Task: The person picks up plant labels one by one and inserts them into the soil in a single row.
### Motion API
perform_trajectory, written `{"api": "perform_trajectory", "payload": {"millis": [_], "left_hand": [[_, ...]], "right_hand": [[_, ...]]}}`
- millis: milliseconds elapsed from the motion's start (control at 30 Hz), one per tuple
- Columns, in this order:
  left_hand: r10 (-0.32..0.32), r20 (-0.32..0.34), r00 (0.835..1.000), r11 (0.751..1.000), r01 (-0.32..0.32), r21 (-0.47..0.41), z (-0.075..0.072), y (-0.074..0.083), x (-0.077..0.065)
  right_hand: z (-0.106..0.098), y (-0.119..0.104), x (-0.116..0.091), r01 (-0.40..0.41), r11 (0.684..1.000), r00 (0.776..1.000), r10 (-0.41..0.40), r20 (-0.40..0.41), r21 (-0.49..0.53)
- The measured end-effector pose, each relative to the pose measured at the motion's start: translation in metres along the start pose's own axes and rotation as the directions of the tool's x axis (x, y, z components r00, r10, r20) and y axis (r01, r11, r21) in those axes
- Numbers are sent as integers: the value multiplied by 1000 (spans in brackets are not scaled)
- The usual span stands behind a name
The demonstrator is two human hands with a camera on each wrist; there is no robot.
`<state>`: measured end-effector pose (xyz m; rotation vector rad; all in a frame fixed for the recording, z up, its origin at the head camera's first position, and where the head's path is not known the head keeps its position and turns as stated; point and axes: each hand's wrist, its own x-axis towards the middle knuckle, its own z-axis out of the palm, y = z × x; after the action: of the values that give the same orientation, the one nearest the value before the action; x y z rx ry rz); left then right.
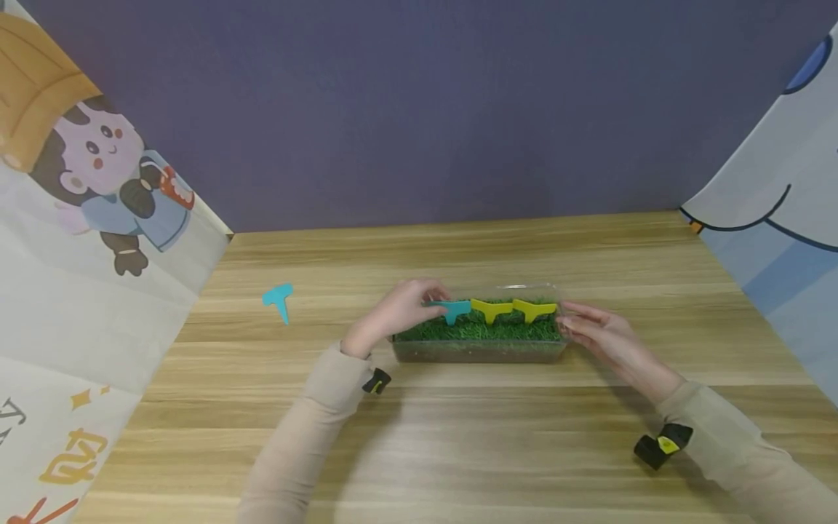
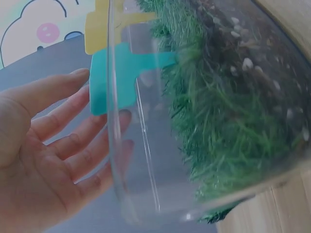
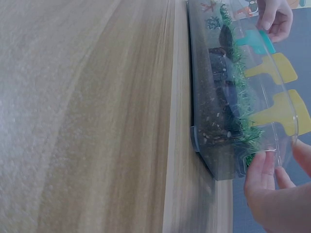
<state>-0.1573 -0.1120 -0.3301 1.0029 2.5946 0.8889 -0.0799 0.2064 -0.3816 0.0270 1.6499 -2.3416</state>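
A clear plastic planter box [image 1: 481,352] filled with dark soil and green grass [image 1: 481,332] stands on the table. Three T-shaped plant labels rise from the grass in a row: a teal label [image 2: 114,80] at the left, then a yellow label [image 1: 492,310] and another yellow label [image 1: 533,310]. My left hand [image 2: 53,145] is at the teal label, its thumb tip right by the label's edge and its relaxed fingers spread behind it. At the box's right end, my right hand [image 1: 605,340] holds the wall between thumb and fingers.
Another teal label [image 1: 279,297] lies on the wooden table [image 1: 497,451], left of the box. A dark purple panel [image 1: 425,109] stands along the table's back edge. Printed cartoon sheets flank both sides.
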Motion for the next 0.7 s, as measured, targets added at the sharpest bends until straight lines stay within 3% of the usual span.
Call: {"api": "perform_trajectory", "payload": {"millis": [700], "left_hand": [[-16, 52, 999, 995, 10, 102, -20, -10, -19]], "right_hand": [[0, 0, 0, 9, 1000, 1000, -9, 9, -5]]}}
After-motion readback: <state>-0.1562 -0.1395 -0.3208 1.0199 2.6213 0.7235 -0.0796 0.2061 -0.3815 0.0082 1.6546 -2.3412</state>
